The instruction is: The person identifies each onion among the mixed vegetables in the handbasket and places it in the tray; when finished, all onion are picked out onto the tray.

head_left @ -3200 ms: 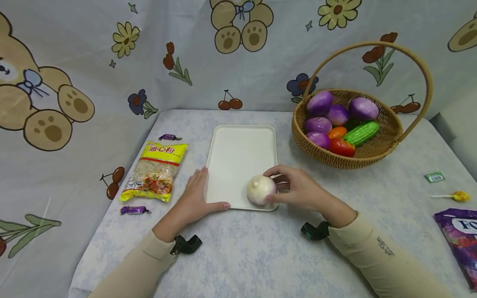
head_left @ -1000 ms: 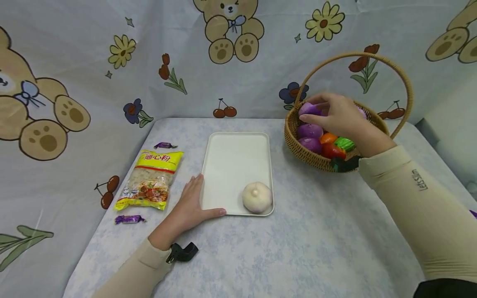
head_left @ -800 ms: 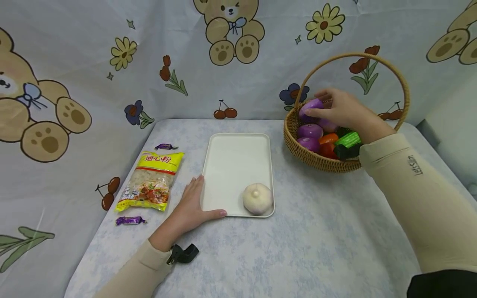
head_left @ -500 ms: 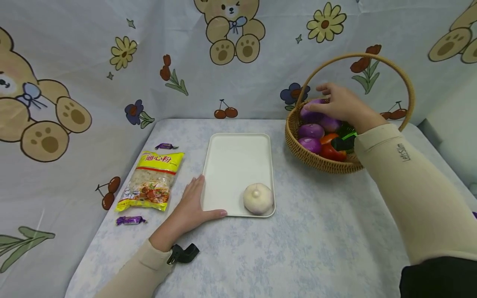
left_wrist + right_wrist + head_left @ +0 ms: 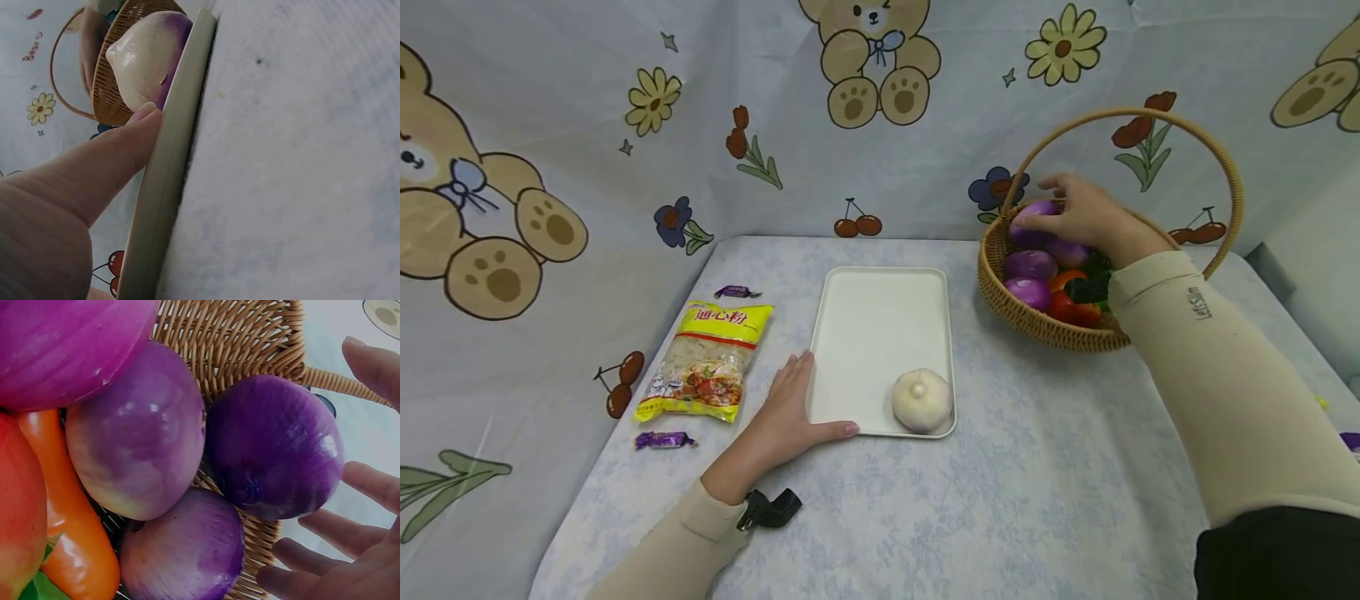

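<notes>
The sleeve reads "LetsSlim". A yellow packet bears red Chinese characters. In the wicker basket, the right hand cups a glossy purple onion, grip loosely spread. The left hand lies flat against the white tray.

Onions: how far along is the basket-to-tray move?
Done: one pale onion sits at the near right corner of the white tray. In hand: the right hand reaches into the wicker basket, fingers spread around a purple onion, not yet closed on it. The left hand rests flat against the tray's edge. Left: about four purple onions in the basket.
</notes>
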Demonstrator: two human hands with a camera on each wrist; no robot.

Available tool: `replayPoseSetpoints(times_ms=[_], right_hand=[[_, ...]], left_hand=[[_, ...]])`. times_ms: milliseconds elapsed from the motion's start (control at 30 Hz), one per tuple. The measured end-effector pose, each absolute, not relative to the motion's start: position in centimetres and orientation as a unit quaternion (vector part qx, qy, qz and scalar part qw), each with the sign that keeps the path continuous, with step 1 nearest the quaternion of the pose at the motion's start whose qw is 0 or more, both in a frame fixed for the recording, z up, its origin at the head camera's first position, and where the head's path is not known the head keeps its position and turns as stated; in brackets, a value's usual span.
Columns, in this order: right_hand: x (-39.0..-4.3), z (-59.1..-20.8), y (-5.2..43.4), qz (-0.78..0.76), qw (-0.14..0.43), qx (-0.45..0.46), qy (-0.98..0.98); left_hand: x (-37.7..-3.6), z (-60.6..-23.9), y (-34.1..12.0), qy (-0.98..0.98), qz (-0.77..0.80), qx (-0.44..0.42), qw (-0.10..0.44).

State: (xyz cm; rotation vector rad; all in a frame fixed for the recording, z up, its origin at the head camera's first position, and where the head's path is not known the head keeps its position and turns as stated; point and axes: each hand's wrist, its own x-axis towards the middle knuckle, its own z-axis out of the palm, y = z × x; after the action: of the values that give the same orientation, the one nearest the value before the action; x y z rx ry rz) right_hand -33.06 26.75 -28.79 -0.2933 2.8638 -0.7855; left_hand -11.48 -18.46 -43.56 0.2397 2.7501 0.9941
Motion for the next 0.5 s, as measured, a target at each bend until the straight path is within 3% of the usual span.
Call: replayPoseSetpoints(times_ms=[500], right_hand=[[-33.1,-29.9,25.8,-0.263,0.050,-0.100,0.958]], left_hand=[[-11.5,-43.5,-18.6,0.929,0.347,0.084,0.101]])
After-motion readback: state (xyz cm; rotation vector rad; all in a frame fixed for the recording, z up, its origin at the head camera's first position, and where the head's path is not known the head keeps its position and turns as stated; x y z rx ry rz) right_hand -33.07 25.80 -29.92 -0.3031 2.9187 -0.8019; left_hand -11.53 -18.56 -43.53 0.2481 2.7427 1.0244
